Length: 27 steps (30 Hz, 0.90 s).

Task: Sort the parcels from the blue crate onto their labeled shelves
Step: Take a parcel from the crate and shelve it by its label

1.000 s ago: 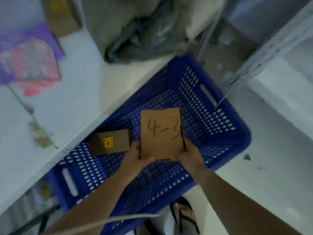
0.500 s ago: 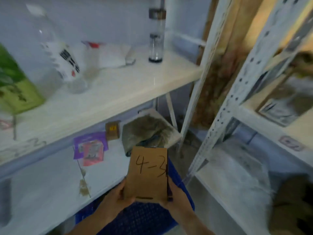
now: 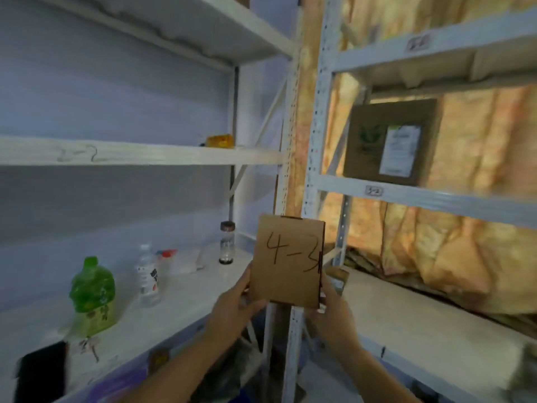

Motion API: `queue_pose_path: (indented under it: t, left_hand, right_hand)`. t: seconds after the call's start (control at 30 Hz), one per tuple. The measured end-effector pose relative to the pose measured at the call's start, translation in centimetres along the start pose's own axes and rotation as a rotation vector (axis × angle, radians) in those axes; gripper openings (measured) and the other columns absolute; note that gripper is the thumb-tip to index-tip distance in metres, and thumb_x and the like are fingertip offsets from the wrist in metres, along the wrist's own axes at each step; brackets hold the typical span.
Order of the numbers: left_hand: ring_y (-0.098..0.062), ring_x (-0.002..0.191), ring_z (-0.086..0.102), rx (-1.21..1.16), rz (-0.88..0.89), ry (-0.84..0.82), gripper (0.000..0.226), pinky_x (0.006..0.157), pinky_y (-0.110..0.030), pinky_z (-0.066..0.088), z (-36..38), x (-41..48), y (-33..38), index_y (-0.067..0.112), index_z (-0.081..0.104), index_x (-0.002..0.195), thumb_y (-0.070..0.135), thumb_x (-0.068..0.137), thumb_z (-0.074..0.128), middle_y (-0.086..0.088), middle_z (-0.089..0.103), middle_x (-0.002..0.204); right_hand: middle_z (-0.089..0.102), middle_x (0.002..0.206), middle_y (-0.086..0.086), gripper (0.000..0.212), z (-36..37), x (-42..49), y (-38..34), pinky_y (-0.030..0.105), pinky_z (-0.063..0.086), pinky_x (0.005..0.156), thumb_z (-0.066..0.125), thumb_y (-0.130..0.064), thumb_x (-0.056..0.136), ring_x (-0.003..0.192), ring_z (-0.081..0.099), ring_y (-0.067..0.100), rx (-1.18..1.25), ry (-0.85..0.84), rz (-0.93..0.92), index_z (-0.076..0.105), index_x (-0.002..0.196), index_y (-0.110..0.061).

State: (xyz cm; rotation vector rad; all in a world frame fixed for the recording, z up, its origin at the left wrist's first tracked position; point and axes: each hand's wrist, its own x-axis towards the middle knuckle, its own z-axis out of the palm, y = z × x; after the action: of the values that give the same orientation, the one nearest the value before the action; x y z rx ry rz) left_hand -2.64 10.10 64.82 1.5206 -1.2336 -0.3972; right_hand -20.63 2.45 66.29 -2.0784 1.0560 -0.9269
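Fingers of the left hand curl round the lower left edge of a flat cardboard parcel, with the thumb laid across its front corner. The right hand grips the lower right edge in the same way. Both hands hold the parcel in the air in front of the shelving, touching no shelf. They grip it low, probably so that the handwritten "4-3" stays uncovered and can be checked against the shelf tags. The written face points at the camera. The parcel's long axis stands near upright, its top leaning slightly right, and the writing reads the right way up.

Just behind, on the left, a white lower shelf carries a green bottle, a clear bottle and a small jar. Above it, the 2-2 shelf has that number faintly on its edge. Farther off to the right, in a second rack, the 3-2 shelf holds a brown box with a white label. A higher tag is too blurred to read. Neither readable tag matches, so the parcel likely belongs elsewhere. No crate is in view.
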Motion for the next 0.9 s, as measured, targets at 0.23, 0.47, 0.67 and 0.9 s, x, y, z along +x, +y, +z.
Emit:
queue_pose_path:
  t: [0.23, 0.47, 0.67, 0.9]
  left_hand:
    - [0.001, 0.122, 0.047, 0.064, 0.345, -0.099, 0.072, 0.095, -0.004, 0.035, 6.8, 1.9, 17.8, 0.043, 0.006, 0.143, 0.033, 0.092, 0.056, 0.020, 0.043, 0.136]
    - [-0.021, 0.123, 0.053, 0.312, 0.396, -0.058, 0.079, 0.096, -0.031, 0.044, 16.0, 0.1, 27.0, 0.016, -0.009, 0.149, 0.033, 0.096, 0.047, -0.005, 0.047, 0.143]
    - [-0.020, 0.121, 0.055, 0.286, 0.491, -0.050, 0.077, 0.093, -0.032, 0.048, 23.5, -1.9, 30.5, 0.025, 0.002, 0.150, 0.039, 0.093, 0.051, -0.001, 0.053, 0.138]
    - [-0.021, 0.120, 0.056, 0.219, 0.437, -0.113, 0.070, 0.097, -0.036, 0.049, 29.4, -4.5, 29.4, 0.022, 0.026, 0.147, 0.036, 0.087, 0.061, -0.001, 0.057, 0.134]
  right_hand:
    - [0.061, 0.106, -0.017, 0.077, -17.9, -3.4, -5.6, 0.013, 0.041, 0.056, 0.056, -0.008, 0.089, 0.083, 0.059, 0.005, -0.073, 0.407, -0.095, 0.020, 0.145, -0.045]
    - [0.062, 0.120, 0.012, 0.069, -28.9, -7.6, -5.9, 0.037, 0.050, 0.079, 0.046, 0.002, 0.088, 0.105, 0.061, 0.030, -0.313, 0.488, -0.016, 0.017, 0.147, -0.020]
    - [0.059, 0.124, 0.010, 0.068, -35.9, -12.1, -1.7, 0.043, 0.052, 0.093, 0.049, -0.001, 0.091, 0.114, 0.058, 0.027, -0.397, 0.562, -0.018, 0.017, 0.148, -0.021]
    - [0.067, 0.117, 0.004, 0.065, -40.4, -14.5, 4.3, 0.042, 0.056, 0.085, 0.066, -0.013, 0.084, 0.102, 0.065, 0.026, -0.589, 0.488, 0.083, 0.035, 0.141, -0.026]
